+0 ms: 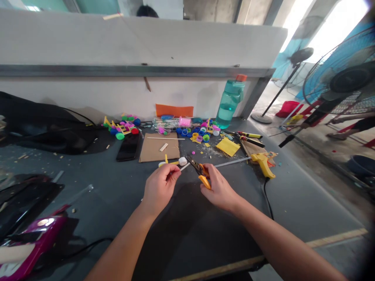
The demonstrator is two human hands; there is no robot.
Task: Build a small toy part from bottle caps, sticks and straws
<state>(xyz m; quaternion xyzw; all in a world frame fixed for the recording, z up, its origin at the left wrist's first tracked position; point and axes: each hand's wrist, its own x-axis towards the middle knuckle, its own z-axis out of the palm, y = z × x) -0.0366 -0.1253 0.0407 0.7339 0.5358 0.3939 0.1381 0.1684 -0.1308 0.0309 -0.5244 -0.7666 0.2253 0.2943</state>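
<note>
My left hand [160, 188] pinches a thin white stick [184, 167], whose free end points right toward the pliers. In my right hand [219, 188] is a pair of pliers with orange handles [204, 181], its dark jaws tilted up and left near the stick's end. Whether the jaws touch the stick, I cannot tell. Just beyond my left hand lies a small yellow piece with white caps [182, 161], partly hidden by the fingers. A brown cardboard sheet [152, 151] behind it carries another thin stick [165, 138] and a short pale piece [164, 147].
A yellow glue gun [265, 164] lies right, its cord running toward me. Colourful bottle caps [184, 132], a yellow pad [228, 146] and a teal bottle [229, 103] stand behind. A black phone [128, 147] is left of the cardboard. Fans [348, 82] stand at the right.
</note>
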